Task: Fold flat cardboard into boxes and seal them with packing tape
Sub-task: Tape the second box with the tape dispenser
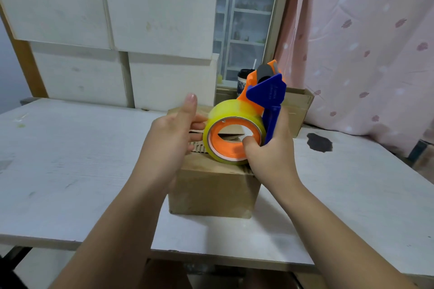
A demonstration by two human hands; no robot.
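A brown cardboard box [211, 191] stands on the white table [70, 159] in front of me, its top flaps partly hidden by my hands. Above the box I hold a tape dispenser [267, 94] with a blue handle and orange frame, carrying a yellowish roll of packing tape [231, 110]. My right hand [270, 150] grips the blue handle, thumb at the roll's orange core. My left hand [172, 131] is at the roll's left side, fingers touching the tape edge, thumb pointing up.
Another open cardboard box [297, 105] sits behind, by the window. A dark cup [244, 81] stands on the sill. White boards [117, 30] lean against the back wall. A pink curtain [375, 42] hangs at the right. A dark stain [319, 142] marks the table.
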